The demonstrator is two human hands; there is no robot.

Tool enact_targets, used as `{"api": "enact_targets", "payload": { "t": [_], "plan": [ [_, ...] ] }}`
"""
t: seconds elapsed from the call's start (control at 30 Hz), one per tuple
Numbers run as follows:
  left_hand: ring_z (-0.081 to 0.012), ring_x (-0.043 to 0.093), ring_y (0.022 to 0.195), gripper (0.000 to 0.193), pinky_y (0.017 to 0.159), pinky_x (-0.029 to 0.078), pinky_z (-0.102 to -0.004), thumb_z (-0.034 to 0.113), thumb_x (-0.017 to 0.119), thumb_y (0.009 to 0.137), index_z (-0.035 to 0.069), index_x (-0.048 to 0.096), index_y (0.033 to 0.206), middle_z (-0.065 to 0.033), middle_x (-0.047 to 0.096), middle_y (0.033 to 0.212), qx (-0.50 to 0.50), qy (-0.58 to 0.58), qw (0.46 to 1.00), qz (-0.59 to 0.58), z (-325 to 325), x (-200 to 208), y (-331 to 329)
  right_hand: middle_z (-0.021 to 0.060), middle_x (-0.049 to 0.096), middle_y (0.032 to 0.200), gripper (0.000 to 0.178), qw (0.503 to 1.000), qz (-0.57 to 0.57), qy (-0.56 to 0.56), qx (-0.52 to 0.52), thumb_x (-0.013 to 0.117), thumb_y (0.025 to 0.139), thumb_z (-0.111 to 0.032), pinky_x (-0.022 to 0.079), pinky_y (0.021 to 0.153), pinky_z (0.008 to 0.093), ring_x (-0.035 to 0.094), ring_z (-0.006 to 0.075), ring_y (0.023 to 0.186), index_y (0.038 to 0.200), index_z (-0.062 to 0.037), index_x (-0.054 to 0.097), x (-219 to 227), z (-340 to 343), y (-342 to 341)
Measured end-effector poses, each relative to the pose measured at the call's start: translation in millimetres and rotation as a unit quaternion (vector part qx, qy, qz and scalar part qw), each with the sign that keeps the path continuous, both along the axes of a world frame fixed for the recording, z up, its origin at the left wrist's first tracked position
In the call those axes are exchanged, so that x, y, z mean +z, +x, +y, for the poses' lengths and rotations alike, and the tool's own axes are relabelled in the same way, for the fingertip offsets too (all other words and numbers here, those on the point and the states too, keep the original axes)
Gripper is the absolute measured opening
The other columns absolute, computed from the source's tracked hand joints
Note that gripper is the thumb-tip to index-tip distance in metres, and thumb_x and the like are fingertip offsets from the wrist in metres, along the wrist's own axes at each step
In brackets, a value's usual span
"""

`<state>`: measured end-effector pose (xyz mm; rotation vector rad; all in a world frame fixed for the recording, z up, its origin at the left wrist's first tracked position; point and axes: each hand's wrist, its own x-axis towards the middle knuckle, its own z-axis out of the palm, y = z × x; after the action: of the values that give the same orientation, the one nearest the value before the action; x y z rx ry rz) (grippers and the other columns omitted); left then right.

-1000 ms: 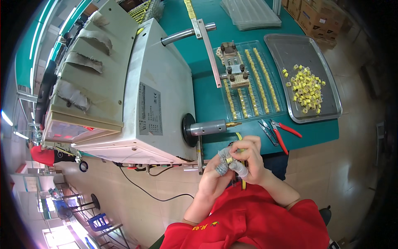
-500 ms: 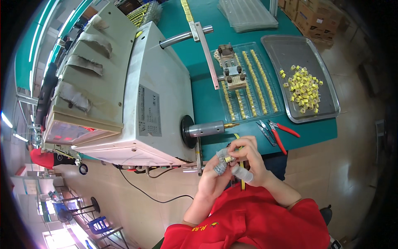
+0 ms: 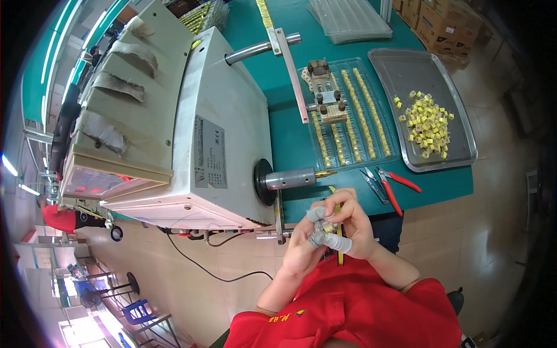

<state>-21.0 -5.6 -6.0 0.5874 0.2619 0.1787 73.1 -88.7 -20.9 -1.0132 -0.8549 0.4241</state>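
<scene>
On the near side of the spindle [image 3: 290, 177], left hand [image 3: 301, 245] grasps small yellow part [image 3: 329, 228] in wrapped fingers, right hand [image 3: 357, 231] bent-fingered beside it, hold unclear; light, steady pinch likely suits best.

Machine [image 3: 232, 98] left, strip tray [image 3: 383, 115] right of it on worktop [image 3: 444, 182], block tray [image 3: 406, 69] farther right, loose blocks [image 3: 428, 124] in it, nippers [image 3: 408, 181] before trays, tray stack [image 3: 351, 23] behind, small part [image 3: 328, 228] between left hand [image 3: 301, 246] and right hand [image 3: 361, 233], before spindle [image 3: 290, 177].
</scene>
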Motion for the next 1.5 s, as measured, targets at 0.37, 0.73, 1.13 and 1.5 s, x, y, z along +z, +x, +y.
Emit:
{"api": "enact_targets", "payload": {
  "t": [0.37, 0.73, 1.13, 1.5],
  "plan": [
    [-0.0114, 0.047, 0.092, 0.043, 0.079, 0.04, -0.0242, 0.005, 0.052, 0.077, 0.002, 0.04, 0.117, -0.0033, 0.046, 0.101, 0.071, -0.017, 0.996, 0.045, -2, 6, 1, 0.0128, 0.04, 0.106, 0.033, 0.99, -0.114, -0.052, -0.071, 0.062, 0.073, -0.003, 0.033, 0.085, 0.0321, 0.037, 0.022, 0.098, 0.098, -0.0079, 0.041, -8, 2, -12],
    [-0.0097, 0.046, 0.09, 0.038, 0.076, 0.039, -0.0219, -0.001, 0.051, 0.078, 0.003, 0.04, 0.113, -0.0028, 0.045, 0.1, 0.118, 0.097, 0.986, 0.07, -7, 5, 1, 0.0141, 0.036, 0.11, 0.029, 0.999, 0.032, 0.02, 0.01, 0.056, 0.078, -0.004, 0.03, 0.092, 0.0317, 0.039, 0.0195, 0.101, 0.101, -0.0074, 0.038, -13, 6, -17],
    [-0.012, 0.043, 0.085, 0.03, 0.075, 0.036, -0.0239, 0.014, 0.051, 0.081, 0.001, 0.043, 0.107, -0.0038, 0.042, 0.095, 0.089, 0.113, 0.989, 0.042, 0, 3, 4, 0.0146, 0.044, 0.107, 0.033, 0.987, -0.111, -0.099, -0.055, 0.06, 0.075, -0.006, 0.034, 0.087, 0.0309, 0.043, 0.0218, 0.098, 0.103, -0.0072, 0.041, 7, -4, 0],
    [-0.014, 0.043, 0.077, 0.036, 0.067, 0.033, -0.0274, 0.037, 0.034, 0.094, 0.005, 0.047, 0.1, -0.005, 0.048, 0.095, 0.017, 0.014, 0.999, 0.026, 7, -12, 5, 0.0061, 0.059, 0.095, 0.026, 0.913, -0.367, -0.172, -0.054, 0.064, 0.07, -0.005, 0.042, 0.078, 0.0338, 0.051, 0.0262, 0.089, 0.096, -0.0079, 0.061, 28, -14, 47]
  ]
}}
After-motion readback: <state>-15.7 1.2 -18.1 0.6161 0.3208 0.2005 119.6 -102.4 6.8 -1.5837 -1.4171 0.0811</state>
